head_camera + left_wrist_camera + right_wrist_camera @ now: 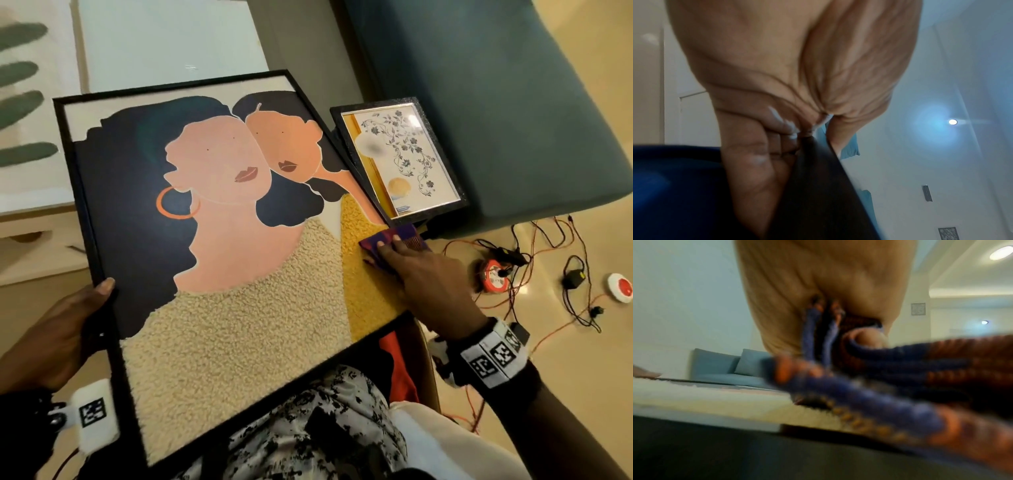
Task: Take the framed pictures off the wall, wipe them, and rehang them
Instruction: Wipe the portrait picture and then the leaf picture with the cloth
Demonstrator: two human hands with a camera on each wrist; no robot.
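Note:
A large black-framed picture [219, 212] of two faces with fuzzy beige and yellow patches lies tilted across my lap. My left hand [68, 325] grips its left frame edge, thumb on the front; in the left wrist view the fingers [764, 155] curl round the dark frame [818, 194]. My right hand [424, 277] presses a purple and red cloth [394, 240] flat onto the picture's yellow patch near its right edge. The right wrist view shows the cloth [890, 386] blurred over the frame edge [715, 443]. A smaller black-framed floral picture [397, 157] leans against the sofa.
A teal sofa [496, 102] stands at the right. Tangled wires, a round orange device [495, 275] and a red and white button [620, 287] lie on the floor to my right. A leaf print [24, 102] and a white panel [171, 41] stand behind the picture.

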